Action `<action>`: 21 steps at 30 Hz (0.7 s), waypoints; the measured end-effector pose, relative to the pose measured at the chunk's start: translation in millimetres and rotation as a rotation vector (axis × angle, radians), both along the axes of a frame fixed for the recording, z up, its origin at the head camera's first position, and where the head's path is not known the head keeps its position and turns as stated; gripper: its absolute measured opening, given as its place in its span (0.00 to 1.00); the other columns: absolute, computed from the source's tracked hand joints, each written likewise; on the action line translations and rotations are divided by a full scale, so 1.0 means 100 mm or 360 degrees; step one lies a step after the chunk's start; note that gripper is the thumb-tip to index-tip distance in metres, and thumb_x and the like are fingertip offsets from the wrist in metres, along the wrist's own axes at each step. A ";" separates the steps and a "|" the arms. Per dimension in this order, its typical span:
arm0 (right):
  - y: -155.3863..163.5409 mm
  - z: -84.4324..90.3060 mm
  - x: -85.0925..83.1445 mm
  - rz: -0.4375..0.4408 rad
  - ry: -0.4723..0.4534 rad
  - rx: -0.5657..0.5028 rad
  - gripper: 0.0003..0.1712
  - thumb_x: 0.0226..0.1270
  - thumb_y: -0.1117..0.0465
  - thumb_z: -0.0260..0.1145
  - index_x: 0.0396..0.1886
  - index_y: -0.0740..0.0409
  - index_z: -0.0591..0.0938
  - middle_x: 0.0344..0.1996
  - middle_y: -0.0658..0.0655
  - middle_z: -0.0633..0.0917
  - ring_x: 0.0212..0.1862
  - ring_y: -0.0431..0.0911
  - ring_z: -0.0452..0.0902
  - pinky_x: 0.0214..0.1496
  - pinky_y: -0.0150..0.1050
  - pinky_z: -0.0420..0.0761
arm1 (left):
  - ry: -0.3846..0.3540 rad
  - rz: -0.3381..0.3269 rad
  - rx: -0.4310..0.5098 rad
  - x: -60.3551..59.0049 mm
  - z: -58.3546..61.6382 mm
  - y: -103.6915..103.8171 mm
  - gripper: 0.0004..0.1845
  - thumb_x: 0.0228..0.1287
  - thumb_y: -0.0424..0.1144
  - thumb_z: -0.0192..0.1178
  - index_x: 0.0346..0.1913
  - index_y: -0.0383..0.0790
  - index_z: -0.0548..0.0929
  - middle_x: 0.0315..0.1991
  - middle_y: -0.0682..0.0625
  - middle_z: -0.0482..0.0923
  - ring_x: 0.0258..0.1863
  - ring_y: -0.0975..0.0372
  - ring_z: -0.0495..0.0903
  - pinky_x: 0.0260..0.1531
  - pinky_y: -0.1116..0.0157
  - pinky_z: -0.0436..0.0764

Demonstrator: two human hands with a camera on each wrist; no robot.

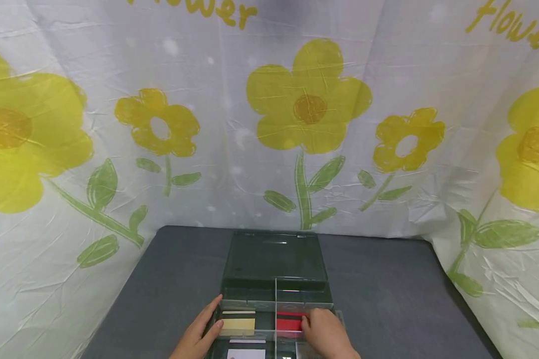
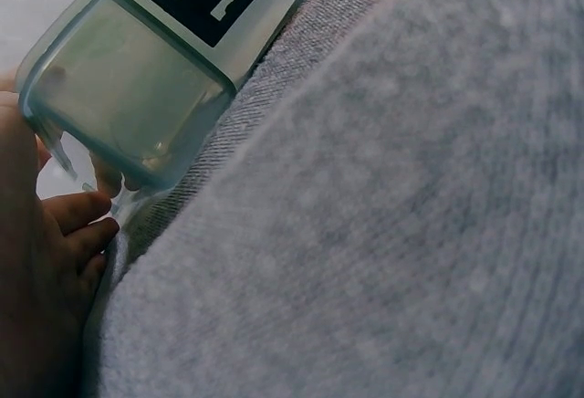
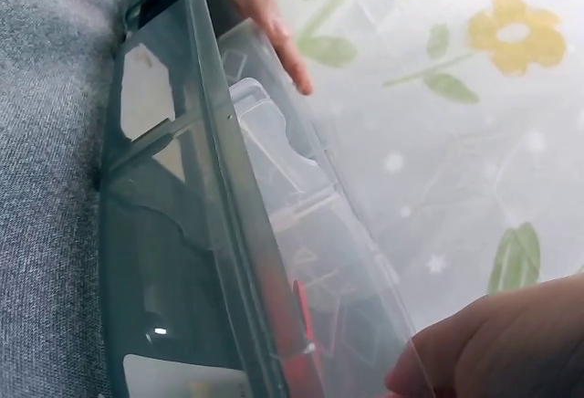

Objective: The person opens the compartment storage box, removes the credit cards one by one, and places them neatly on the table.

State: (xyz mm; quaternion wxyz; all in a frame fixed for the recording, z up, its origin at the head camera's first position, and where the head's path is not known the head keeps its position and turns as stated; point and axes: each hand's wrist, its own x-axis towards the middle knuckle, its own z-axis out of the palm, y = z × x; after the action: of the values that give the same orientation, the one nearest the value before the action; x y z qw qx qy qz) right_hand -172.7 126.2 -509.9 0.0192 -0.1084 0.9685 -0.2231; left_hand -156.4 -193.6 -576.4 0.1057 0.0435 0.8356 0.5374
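Clear divided plastic box point(image 1: 276, 279) sits at 6 o'clock on the grey table point(image 1: 170, 269), lid flat open toward 12, yellow card point(image 1: 237, 325) and red card point(image 1: 289, 321) in the mid cells. Left hand point(image 1: 200, 333) has straight fingers resting on the box's 9 o'clock wall; right hand point(image 1: 325, 333) curls over the 3 o'clock rim by the red card, actual pinch: can't tell. Looks light, rigid, thin-walled, slick, w/ likely brittle dividers, so grab outer side walls w/ both hands, not lid.
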 end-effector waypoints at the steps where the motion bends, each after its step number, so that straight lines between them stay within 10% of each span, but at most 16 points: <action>1: 0.00 0.00 0.00 -0.0006 0.0009 0.0000 0.18 0.62 0.58 0.61 0.11 0.47 0.74 0.12 0.44 0.70 0.16 0.40 0.60 0.19 0.37 0.63 | -0.0004 0.0002 0.0001 0.00 0.00 0.00 0.34 0.72 0.57 0.45 0.75 0.51 0.51 0.73 0.45 0.47 0.70 0.42 0.49 0.55 0.33 0.57; 21: 0.02 0.06 0.01 -0.0113 -0.0123 -0.0206 0.07 0.60 0.58 0.64 0.29 0.54 0.86 0.16 0.42 0.75 0.20 0.39 0.66 0.21 0.36 0.66 | 0.0000 0.0063 -0.0010 0.00 0.00 0.00 0.34 0.69 0.58 0.48 0.74 0.56 0.54 0.73 0.46 0.49 0.70 0.42 0.50 0.55 0.33 0.59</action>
State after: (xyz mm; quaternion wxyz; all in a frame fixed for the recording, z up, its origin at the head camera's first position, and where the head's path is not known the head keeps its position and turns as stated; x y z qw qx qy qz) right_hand -171.5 128.2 -503.6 0.0415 -0.0663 0.9539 -0.2897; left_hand -156.0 -193.9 -576.8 0.0951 0.0265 0.8380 0.5367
